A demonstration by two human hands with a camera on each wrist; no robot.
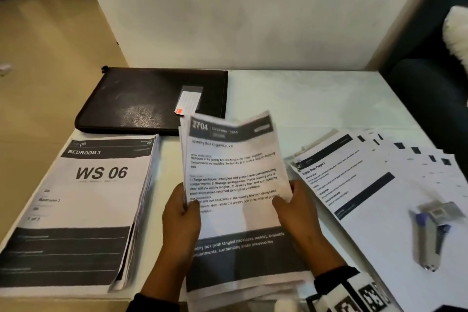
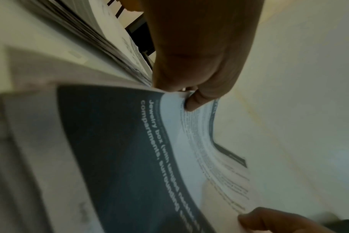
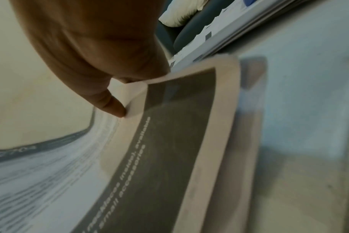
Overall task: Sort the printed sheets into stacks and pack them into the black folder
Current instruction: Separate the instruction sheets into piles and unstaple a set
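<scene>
Both hands hold one bundle of sheets (image 1: 235, 175) at the centre of the table (image 1: 316, 99), raised at its far end and bowed along its length. The left hand (image 1: 181, 213) grips the bundle's 9 o'clock edge, thumb on the printed face and fingers curled behind. The right hand (image 1: 297, 210) grips the 3 o'clock edge the same way, thumb on top. The left wrist view shows the left thumb (image 2: 193, 102) pressed on the paper edge; the right wrist view shows a right fingertip (image 3: 114, 107) pinching the bundle's margin. The top sheet reads "2704" and "Jewelry Box Organization", with a dark band across its lower part.

A thick stack (image 1: 83, 208) lies flat at 9 o'clock of the bundle, near the table's left edge; its top page reads "BEDROOM 3" and "WS 06". The stack's right side is slightly fanned.

The black folder (image 1: 141, 101) lies flat at 11 o'clock, against the wall (image 1: 240, 7), zipped edge visible, with a small white label (image 1: 188, 101) on its cover. Whether it is fully closed cannot be told. Its near edge sits just beyond the stack.

At 3 o'clock, further sheets (image 1: 379, 185) lie spread in an overlapping fan across the table. A stapler (image 1: 430, 233) rests on them at 4 o'clock, blurred.

A dark cushioned seat (image 1: 430, 99) stands beyond the table at 2 o'clock.
</scene>
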